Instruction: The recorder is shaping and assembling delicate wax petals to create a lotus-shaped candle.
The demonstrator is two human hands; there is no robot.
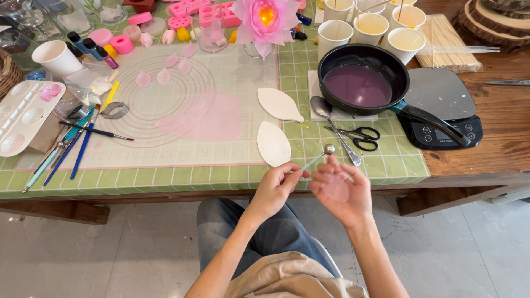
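My left hand (277, 186) pinches the handle of a ball-tipped modelling tool (317, 158), its metal ball pointing up and right over the table edge. My right hand (339, 190) is held palm up beside it, with a thin pale pink petal (335, 189) lying flat on the palm. The tool's ball sits just above my right fingertips. Two white leaf-shaped moulds (274, 143) (279, 104) lie on the green checked mat (381, 160) just beyond my hands.
A black pan of purple liquid (359, 84) rests by a grey kitchen scale (441, 105). A spoon (331, 122) and scissors (361, 137) lie near it. A pink flower (265, 19), paper cups (334, 33), a work mat with pink petals (165, 99), brushes (83, 140) and a palette (25, 113) fill the left.
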